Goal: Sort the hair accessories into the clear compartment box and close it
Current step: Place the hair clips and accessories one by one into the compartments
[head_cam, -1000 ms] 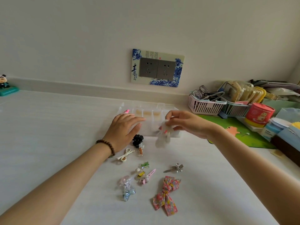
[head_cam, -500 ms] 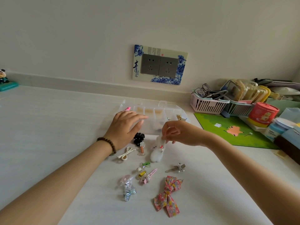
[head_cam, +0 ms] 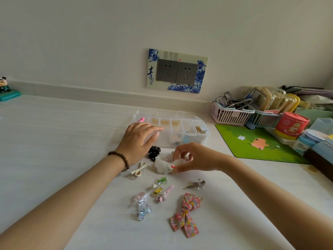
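The clear compartment box [head_cam: 197,137] stands open on the white table, with small items in some cells. My left hand [head_cam: 138,141] rests flat on its front left edge, fingers spread. My right hand [head_cam: 192,157] pinches a fluffy white hair clip [head_cam: 163,166] that lies on the table in front of the box. Loose accessories lie nearer me: a black claw clip [head_cam: 154,152], a white bow clip [head_cam: 139,169], a green clip [head_cam: 161,180], a pink snap clip [head_cam: 166,193], a silver clip [head_cam: 196,184], a shiny silver bow [head_cam: 143,210] and a floral fabric bow [head_cam: 187,213].
A green mat [head_cam: 252,143] lies to the right. Behind it stand a pink basket [head_cam: 230,115] with glasses, a teal basket [head_cam: 264,120], a red tin [head_cam: 291,124] and other boxes. A panda figure [head_cam: 6,88] sits far left. A wall socket [head_cam: 177,71] is behind the box.
My right hand has brought the fluffy white clip down from in front of the box to the table surface. My left hand has stayed on the box.
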Demonstrator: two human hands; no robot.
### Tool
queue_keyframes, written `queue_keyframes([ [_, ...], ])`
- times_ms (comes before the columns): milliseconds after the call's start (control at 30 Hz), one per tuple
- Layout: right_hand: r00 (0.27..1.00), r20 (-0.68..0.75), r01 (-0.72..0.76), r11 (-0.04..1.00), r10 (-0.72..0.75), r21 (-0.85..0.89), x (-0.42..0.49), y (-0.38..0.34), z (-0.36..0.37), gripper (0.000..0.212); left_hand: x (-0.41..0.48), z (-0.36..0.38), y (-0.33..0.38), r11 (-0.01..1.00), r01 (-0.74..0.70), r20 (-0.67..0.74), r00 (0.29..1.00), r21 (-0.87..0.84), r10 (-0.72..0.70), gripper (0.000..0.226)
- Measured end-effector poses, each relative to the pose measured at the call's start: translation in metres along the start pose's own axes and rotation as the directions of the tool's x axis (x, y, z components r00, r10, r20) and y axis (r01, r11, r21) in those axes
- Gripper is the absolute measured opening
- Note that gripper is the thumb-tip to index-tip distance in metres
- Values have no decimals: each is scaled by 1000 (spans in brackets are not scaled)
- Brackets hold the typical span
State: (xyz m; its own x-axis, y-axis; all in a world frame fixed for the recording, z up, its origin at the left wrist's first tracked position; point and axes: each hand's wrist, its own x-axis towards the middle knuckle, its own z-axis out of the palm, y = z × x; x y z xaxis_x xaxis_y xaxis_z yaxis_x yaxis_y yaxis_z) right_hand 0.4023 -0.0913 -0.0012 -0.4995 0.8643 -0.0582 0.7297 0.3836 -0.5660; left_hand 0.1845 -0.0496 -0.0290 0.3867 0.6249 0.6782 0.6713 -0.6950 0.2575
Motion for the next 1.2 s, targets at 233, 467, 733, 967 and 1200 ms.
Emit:
queue_keyframes([
  [233, 973, -229, 152, 763, -5, 628, -3, -11, -36, 16, 1, 2, -3, 999, 33, 34, 999, -7, -33, 48],
  [467, 846, -531, 52, 983, 50, 176, 46, -5, -86, 20, 3, -1, -2, 1000, 2, 14, 1000, -2, -2, 43],
  [733, 968, -249, -41, 994, 14, -103, 77, 6, -70, 25, 2, 0, -3, 1000, 3, 19, 1000, -3, -3, 46],
  [967, 928, -359, -64, 903, -103, -425, 64, 5, -55, 55, 2, 2, -3, 1000, 8, 15, 1000, -7, -8, 46],
  [1200, 935, -322, -35, 866, -148, -498, 54, 1, -41, 55, 1, -1, -1, 1000, 8, 21, 1000, 3, -8, 47],
])
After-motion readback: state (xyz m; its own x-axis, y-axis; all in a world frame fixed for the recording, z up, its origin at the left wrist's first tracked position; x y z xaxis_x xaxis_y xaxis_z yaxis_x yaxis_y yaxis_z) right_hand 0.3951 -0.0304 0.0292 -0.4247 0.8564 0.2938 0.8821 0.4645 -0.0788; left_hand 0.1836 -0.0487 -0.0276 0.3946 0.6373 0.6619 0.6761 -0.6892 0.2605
